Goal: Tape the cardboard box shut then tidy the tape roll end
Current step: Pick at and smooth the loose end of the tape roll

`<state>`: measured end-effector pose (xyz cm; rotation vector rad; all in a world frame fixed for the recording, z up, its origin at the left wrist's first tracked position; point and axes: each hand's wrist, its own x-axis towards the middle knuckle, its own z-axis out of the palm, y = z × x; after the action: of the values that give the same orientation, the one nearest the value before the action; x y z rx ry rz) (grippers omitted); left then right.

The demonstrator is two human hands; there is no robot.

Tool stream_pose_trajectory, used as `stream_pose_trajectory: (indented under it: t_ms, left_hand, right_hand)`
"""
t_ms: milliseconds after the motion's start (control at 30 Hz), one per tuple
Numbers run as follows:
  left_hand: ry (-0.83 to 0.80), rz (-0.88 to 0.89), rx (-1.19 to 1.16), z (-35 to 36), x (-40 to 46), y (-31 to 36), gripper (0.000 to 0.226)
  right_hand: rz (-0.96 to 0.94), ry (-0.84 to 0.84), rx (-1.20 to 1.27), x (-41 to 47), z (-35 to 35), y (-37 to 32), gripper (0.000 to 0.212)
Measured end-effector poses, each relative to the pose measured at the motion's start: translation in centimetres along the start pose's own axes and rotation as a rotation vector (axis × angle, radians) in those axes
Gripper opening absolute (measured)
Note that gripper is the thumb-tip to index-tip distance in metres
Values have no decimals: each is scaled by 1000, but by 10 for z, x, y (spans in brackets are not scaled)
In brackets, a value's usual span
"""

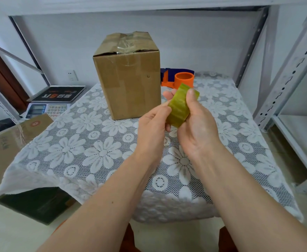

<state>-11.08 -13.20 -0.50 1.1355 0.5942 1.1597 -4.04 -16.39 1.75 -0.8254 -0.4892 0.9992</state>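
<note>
Bright, even, soft daylight fills the scene, with only faint shadows. Wide-angle distortion bends the shelf frame [292, 62] at the right edge. The lower corners look soft and smeared; the centre stays fairly sharp.

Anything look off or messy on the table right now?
The clear tape on the cardboard box top is wrinkled and the front flap edge sits crumpled. The tape roll is off the orange dispenser, held in both hands.
</note>
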Motion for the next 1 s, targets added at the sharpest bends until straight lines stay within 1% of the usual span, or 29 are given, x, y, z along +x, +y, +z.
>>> stream_pose_trajectory:
  t_ms: [200,333,467,533,567,600,700,833,967,1000]
  left_hand:
    - [23,-90,-82,-2,2,-3,29]
    - [3,-91,-72,-4,4,-4,40]
    - [-16,-51,-76,-4,4,-5,37]
    - [-31,-58,-101,-5,4,-6,27]
    - [-41,-60,-94,-5,5,-6,21]
    - [-56,-54,-69,-6,5,-6,21]
    - [-107,-40,-38,-8,4,-7,32]
    - [-165,-69,-72,-9,4,-7,33]
    - [-251,-54,-60,-11,3,-5,43]
    - [-249,-66,-58,-10,3,-3,40]
  right_hand:
    - [-23,30,-52,0,1,2,42]
    - [-33,40,-67,-1,2,2,42]
    - [-36,37,-58,-2,2,1,40]
    - [-35,34,-56,-2,2,0,42]
    - [-34,37,-56,-2,1,0,43]
    - [-31,40,-54,-2,1,-1,42]
    - [-11,49,-35,0,-2,-4,42]
    - [-5,38,-2,2,-4,-7,40]
    - [4,18,38,5,-6,-8,38]
    - [11,13,44,5,-6,-8,37]
